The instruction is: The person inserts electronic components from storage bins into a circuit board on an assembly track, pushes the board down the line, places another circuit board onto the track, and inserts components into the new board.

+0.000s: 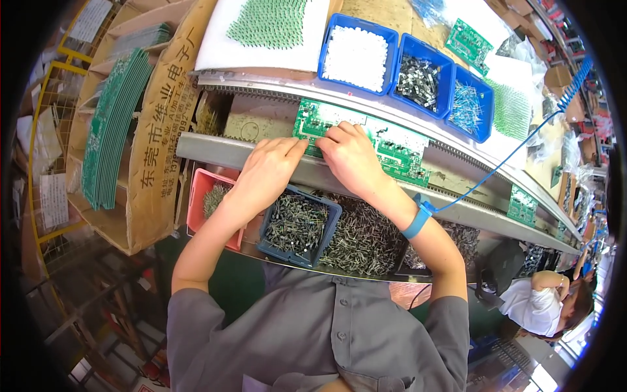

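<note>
A long green circuit board (401, 149) lies across the metal rails of a conveyor (212, 149) in front of me. My left hand (273, 162) is at the board's left end, its fingers bent and pressed together at the near edge. Over the left part of the board, my right hand (349, 155) has its fingertips drawn together in a pinch. Whatever either hand holds is hidden behind the fingers. A blue wrist strap (416, 222) circles my right wrist, and its coiled cord (575, 85) runs off to the upper right.
Below the near rail stand a pink bin (198, 202), a dark blue bin (297, 222) and a heap of small leaded parts (362, 238). Beyond the conveyor are blue trays (356, 59) of components. A cardboard box (153, 144) of upright boards stands left. Another person (535, 304) sits at right.
</note>
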{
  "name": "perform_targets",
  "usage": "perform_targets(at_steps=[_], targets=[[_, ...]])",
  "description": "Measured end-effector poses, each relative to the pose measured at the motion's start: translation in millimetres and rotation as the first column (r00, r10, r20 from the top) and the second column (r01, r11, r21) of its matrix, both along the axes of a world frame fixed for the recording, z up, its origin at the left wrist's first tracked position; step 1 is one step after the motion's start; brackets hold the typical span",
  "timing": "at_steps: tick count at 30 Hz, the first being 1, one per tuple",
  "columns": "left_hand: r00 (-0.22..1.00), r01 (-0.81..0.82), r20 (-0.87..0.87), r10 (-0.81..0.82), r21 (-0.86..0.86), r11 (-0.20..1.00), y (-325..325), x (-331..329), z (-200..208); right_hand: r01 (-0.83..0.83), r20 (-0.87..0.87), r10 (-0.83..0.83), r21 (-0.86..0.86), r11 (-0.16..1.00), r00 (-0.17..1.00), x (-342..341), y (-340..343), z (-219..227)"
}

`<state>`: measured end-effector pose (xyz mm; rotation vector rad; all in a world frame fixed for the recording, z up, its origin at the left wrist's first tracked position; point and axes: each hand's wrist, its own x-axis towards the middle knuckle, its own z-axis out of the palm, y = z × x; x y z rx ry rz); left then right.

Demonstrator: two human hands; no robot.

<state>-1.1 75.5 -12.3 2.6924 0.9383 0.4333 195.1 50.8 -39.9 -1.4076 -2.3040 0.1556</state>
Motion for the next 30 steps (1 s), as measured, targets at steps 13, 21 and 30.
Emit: perform_targets(at_steps=[13, 21, 30], targets=[[1.0, 0.003, -0.006, -0.003, -0.027, 1.0, 1.3, 0.7, 0.4, 0.051, 0.242, -0.07, 0.083, 0.995, 0.968, -7.4, -23.1, 21.6], [0.995, -0.081, 0.048, 0.091, -0.181, 0.98, 5.5, -5.4, 10.0, 0.134, 0.154, -0.131, -0.008, 0.991, 0.979, -49.9, -28.9, 14.4], [0.964, -0.215, 0.101, 0.245, -0.243, 0.946, 7.9, -34.2, 35.8, 0.201, 0.304, -0.122, -0.242, 0.949, 0.945, -65.7, -12.0, 17.8]])
